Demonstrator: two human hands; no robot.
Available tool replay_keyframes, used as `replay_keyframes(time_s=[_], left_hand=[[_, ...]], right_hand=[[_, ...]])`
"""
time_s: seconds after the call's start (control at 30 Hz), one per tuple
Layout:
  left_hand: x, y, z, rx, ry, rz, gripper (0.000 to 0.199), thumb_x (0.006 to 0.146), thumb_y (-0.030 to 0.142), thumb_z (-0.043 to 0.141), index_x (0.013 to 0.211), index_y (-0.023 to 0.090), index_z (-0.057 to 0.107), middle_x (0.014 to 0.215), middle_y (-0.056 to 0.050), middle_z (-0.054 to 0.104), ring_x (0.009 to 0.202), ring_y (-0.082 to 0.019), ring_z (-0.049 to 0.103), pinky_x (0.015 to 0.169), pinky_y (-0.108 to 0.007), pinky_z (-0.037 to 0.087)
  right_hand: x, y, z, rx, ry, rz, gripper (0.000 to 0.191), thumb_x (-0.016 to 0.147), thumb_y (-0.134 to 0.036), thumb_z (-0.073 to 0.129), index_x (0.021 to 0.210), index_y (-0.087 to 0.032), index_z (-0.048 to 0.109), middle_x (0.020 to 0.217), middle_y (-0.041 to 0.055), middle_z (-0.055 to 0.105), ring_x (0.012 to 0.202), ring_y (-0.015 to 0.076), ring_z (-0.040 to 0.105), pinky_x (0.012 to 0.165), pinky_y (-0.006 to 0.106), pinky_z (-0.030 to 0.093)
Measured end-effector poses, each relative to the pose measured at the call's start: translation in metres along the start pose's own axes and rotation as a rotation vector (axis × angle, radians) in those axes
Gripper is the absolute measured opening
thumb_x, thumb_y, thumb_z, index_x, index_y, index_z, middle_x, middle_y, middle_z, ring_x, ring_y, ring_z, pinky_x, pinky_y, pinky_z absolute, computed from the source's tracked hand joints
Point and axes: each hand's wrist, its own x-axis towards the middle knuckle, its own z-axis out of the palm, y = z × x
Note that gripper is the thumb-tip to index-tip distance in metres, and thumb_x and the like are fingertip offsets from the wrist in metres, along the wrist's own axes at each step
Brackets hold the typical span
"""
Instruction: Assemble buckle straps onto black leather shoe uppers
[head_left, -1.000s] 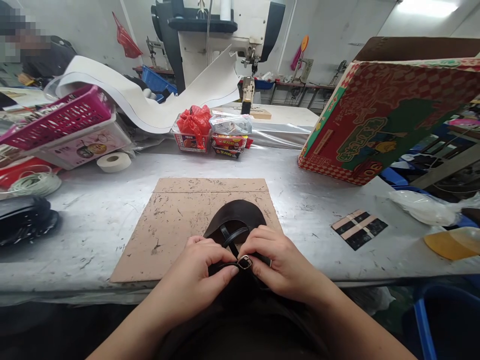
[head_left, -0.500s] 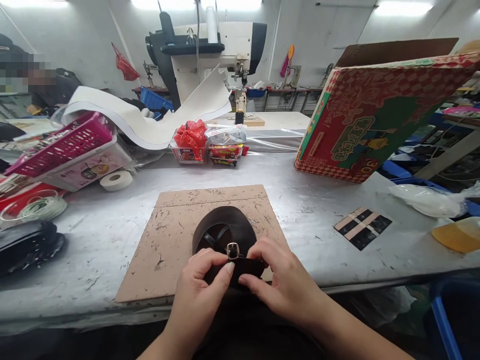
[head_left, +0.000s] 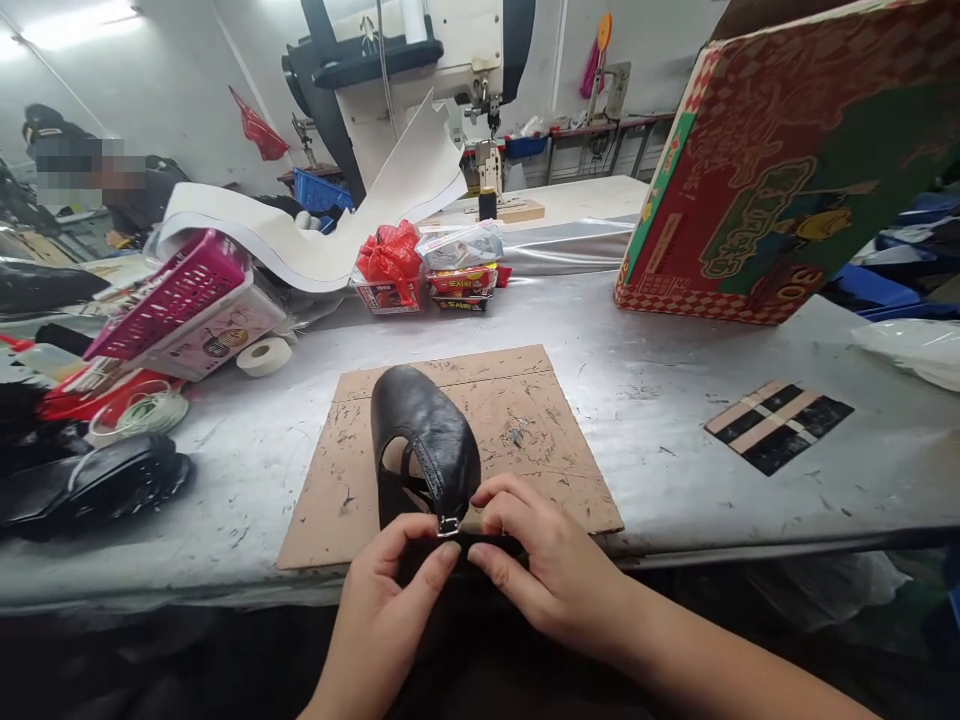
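Note:
A black leather shoe upper (head_left: pixel 431 425) rests on a brown cardboard sheet (head_left: pixel 555 440), its glossy side facing up and an opening on its left. At its near end is a small silver buckle (head_left: pixel 448 526). My left hand (head_left: pixel 401 590) pinches the leather at the buckle's left and lower edge between thumb and forefinger. Just right of the buckle, my right hand (head_left: pixel 544 560) holds the black strap with thumb and bent fingers. The strap's far end is hidden under my right fingers.
Black pieces (head_left: pixel 97 485) and a pink basket (head_left: pixel 180 290) lie left. Red and clear bags sit on boxes (head_left: pixel 461 290) before a sewing machine (head_left: pixel 420 90). A large red carton (head_left: pixel 772 190) and a striped card (head_left: pixel 780 425) are right. A person (head_left: pixel 127 190) is at far left.
The black upper has been turned and tipped, so its glossy outer side shows. The buckle has tilted down between my hands. The view has shifted, with the carton closer.

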Motion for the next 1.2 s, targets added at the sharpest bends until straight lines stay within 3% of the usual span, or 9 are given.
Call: replay_keyframes(time_s=[0.33,0.57,0.77,0.97,1.07,1.2], left_hand=[[-0.004,-0.004,-0.001,0.099,0.110,0.187,0.013,0.082,0.026,0.057,0.074,0.021,0.067,0.094,-0.004,0.067,0.087,-0.018,0.064,0.077,-0.023,0.049],[-0.005,-0.001,0.001,0.042,0.124,0.249,0.011,0.080,0.020,0.059,0.071,0.022,0.065,0.080,0.000,0.066,0.078,-0.014,0.063,0.070,-0.016,0.048],[-0.003,-0.008,0.000,-0.073,0.043,0.168,0.013,0.080,0.024,0.059,0.069,0.019,0.064,0.081,-0.003,0.064,0.075,-0.016,0.061,0.069,-0.019,0.048],[0.005,-0.004,0.002,-0.102,-0.112,0.078,0.017,0.078,0.034,0.062,0.069,0.019,0.059,0.070,0.000,0.055,0.067,-0.014,0.053,0.061,-0.020,0.045],[0.004,-0.001,0.005,-0.067,-0.076,0.120,0.018,0.084,0.031,0.054,0.071,0.020,0.057,0.071,0.000,0.054,0.067,-0.014,0.053,0.063,-0.021,0.045],[0.001,-0.010,0.011,-0.066,0.037,0.202,0.025,0.084,0.027,0.055,0.062,0.019,0.046,0.065,0.001,0.045,0.062,-0.013,0.050,0.058,-0.021,0.042]], right_hand=[[0.003,-0.001,0.001,-0.138,-0.051,0.044,0.010,0.087,-0.026,0.045,0.079,-0.020,0.042,0.081,0.0032,0.055,0.066,0.0157,0.049,0.060,0.028,0.037],[0.006,-0.002,0.001,-0.167,-0.054,0.081,0.009,0.087,-0.026,0.047,0.080,-0.020,0.044,0.076,0.0014,0.054,0.065,0.0153,0.049,0.060,0.027,0.035],[0.008,-0.003,0.000,-0.168,-0.014,0.065,0.010,0.083,-0.021,0.051,0.076,-0.020,0.044,0.078,0.0002,0.049,0.063,0.0128,0.046,0.056,0.025,0.034],[0.008,-0.009,-0.010,-0.276,-0.053,-0.053,0.006,0.083,-0.018,0.050,0.077,-0.019,0.050,0.083,0.0021,0.047,0.065,0.0127,0.046,0.057,0.025,0.036],[0.007,-0.007,-0.012,-0.165,-0.055,-0.036,0.004,0.079,-0.014,0.053,0.081,-0.018,0.052,0.084,0.0030,0.050,0.068,0.0131,0.048,0.060,0.025,0.039],[0.007,0.001,-0.008,0.087,0.043,0.082,0.006,0.072,-0.016,0.059,0.073,-0.018,0.054,0.073,0.0001,0.053,0.065,0.0121,0.049,0.058,0.023,0.040]])
